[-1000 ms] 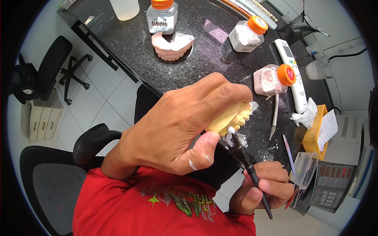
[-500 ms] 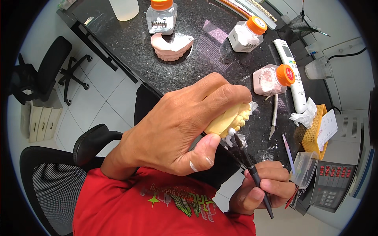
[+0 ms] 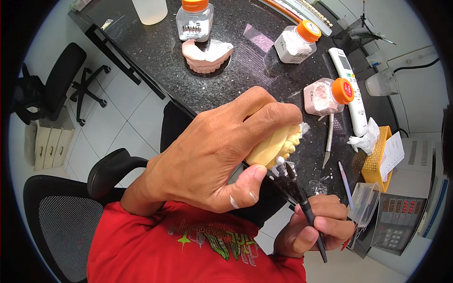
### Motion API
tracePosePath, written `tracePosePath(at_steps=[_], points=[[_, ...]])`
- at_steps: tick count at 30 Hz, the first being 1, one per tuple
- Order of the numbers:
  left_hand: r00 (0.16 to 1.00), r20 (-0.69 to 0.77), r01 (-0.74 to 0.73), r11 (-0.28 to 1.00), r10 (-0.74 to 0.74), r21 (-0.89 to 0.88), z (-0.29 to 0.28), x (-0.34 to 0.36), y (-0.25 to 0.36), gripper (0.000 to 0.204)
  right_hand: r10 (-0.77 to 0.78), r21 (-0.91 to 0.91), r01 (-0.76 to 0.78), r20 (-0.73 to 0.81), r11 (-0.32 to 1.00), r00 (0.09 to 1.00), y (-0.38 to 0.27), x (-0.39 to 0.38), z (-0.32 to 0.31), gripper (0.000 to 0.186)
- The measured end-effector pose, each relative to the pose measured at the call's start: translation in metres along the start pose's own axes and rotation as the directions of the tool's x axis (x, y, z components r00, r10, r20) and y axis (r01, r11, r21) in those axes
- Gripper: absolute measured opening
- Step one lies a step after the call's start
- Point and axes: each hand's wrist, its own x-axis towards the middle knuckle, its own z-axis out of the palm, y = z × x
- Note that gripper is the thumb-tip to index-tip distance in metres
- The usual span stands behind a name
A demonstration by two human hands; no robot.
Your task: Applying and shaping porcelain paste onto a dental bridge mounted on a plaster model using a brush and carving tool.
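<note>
Yellow tooth model (image 3: 266, 150) is in the left hand (image 3: 214, 148), visible fingers closed around it, above the near side of the table (image 3: 212, 89). Right hand (image 3: 318, 226) has fingers pinched shut on a black brush (image 3: 303, 203); its tip stands just beside a white tooth (image 3: 280, 161), contact not determinable. Risks noted: an unsteady brush could smear or dislodge the tooth; a slackened left grip could drop the model.
</note>
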Motion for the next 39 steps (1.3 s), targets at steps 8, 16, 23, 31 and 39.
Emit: tracePosePath(at_steps=[8,16,23,31,39], points=[[1.000,0.016,-0.003,1.000,0.003,0.007,-0.0023,-0.0005,0.0004,0.057,-0.015,0.002,0.015,0.025,1.000,1.000,0.0022,-0.0002,0.0006,0.020],[1.000,0.017,-0.014,1.000,0.013,0.021,-0.0027,-0.0001,0.0011,0.057,0.000,0.003,0.000,0.010,1.000,1.000,-0.0005,0.0007,-0.0004,0.021],[1.000,0.008,-0.025,1.000,0.025,0.016,-0.0023,-0.0007,0.0010,0.057,0.004,0.005,-0.004,0.045,1.000,0.999,0.0004,0.0011,-0.0011,0.020],[0.999,0.001,-0.039,0.999,0.039,-0.002,0.0000,-0.0004,-0.0008,0.055,0.045,0.055,-0.044,-0.022,0.998,0.999,0.0002,-0.0007,-0.0015,0.020],[0.999,-0.007,-0.041,0.999,0.041,-0.016,0.0002,-0.0004,-0.0021,0.055,0.045,0.043,-0.047,0.057,0.998,0.997,0.0006,0.0001,-0.0032,0.021]])
